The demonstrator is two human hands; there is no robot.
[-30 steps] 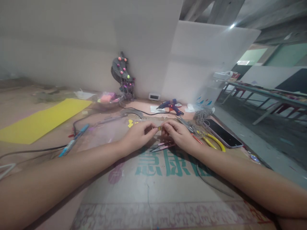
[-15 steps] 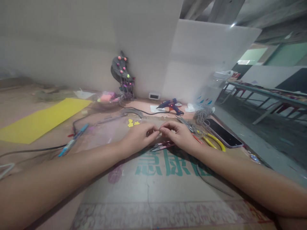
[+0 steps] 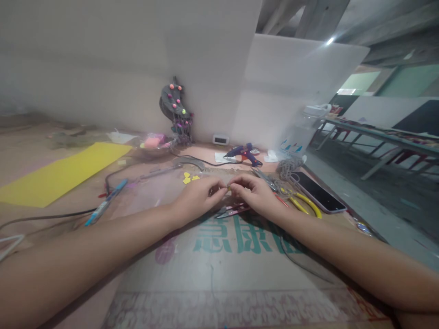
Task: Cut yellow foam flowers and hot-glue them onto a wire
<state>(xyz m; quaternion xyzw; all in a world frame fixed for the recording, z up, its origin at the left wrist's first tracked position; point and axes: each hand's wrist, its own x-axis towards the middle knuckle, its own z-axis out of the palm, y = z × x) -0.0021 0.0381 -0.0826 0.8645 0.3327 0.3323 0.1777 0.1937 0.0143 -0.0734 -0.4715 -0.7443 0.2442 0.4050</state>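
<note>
My left hand (image 3: 205,194) and my right hand (image 3: 249,189) meet fingertip to fingertip over the board. Both are closed in a pinch on a tiny yellow piece (image 3: 229,188), mostly covered by the fingers. Just beyond my left hand lie several small yellow cut-outs (image 3: 187,177). Below the fingertips, partly under my right hand, rest thread snips (image 3: 233,210) with pink handles and pointed blades. Scissors with yellow handles (image 3: 305,204) lie right of my right hand, near a tangle of grey yarn (image 3: 286,168).
A blue glue gun (image 3: 244,153) with a lit red light stands at the back, its cord running left. A phone (image 3: 318,192) lies at right, a yellow sheet (image 3: 65,173) and a blue marker (image 3: 107,203) at left. A grey crescent ornament (image 3: 173,101) leans against the wall.
The yellow piece showed plainly between the fingertips at first, then was hidden, and now shows slightly. The fingertips have drawn closer together. The view has tipped a little.
</note>
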